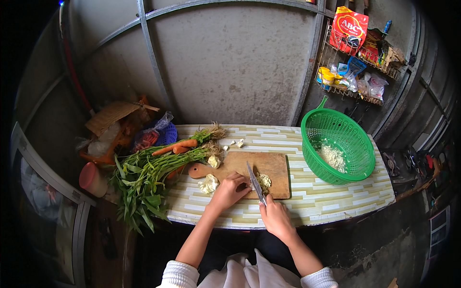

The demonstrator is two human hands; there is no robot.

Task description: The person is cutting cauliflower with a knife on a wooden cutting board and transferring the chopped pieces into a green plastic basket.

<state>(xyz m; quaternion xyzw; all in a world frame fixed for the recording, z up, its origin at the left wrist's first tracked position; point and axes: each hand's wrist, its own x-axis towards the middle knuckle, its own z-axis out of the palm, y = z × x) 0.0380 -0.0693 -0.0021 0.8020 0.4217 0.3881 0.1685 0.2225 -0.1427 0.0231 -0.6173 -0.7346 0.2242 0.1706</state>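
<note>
My right hand [276,217] grips the handle of a kitchen knife [255,181], its blade angled up and left over a wooden cutting board [279,163]. Just left of the blade, my left hand [231,189] has its fingers bent down at a small pale piece on the board, mostly hidden by the fingertips. A small pile of chopped whitish pieces [264,182] lies right of the blade. Whitish cauliflower-like chunks [208,184] rest by the board's left side, near its handle. A green plastic colander [338,122] holds finely chopped pale pieces [332,157] at the right.
Leafy greens with roots [144,176] and carrots [185,143] cover the table's left part. Behind them are a blue basket [167,135], an orange crate [104,157] and a pink-lidded container [92,178]. Wire shelves [354,94] with packets hang on the wall at upper right.
</note>
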